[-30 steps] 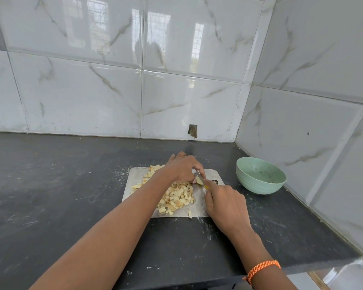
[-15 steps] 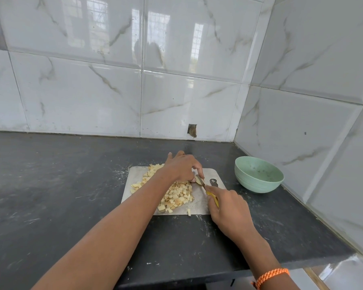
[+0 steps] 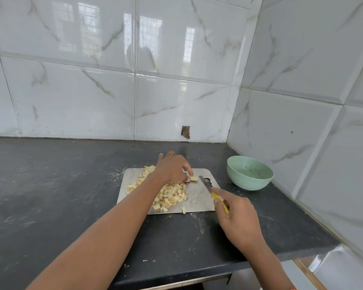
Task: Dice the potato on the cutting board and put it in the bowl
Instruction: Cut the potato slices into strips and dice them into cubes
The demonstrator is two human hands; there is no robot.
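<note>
Head view: on the steel cutting board the left hand pinches a small uncut potato piece between curled fingertips, the piece lying at the hand's 3 o'clock. Pale yellow diced potato is heaped under and at 6 o'clock of that hand, one stray cube at the board's near edge. At the piece's 4 o'clock the right hand grips the yellow handle of a knife, blade tip just beside the piece. A mint-green bowl sits at the board's 3 o'clock, apart from it. Dark scuffed counter; glossy marbled wall tiles meet in a corner.
</note>
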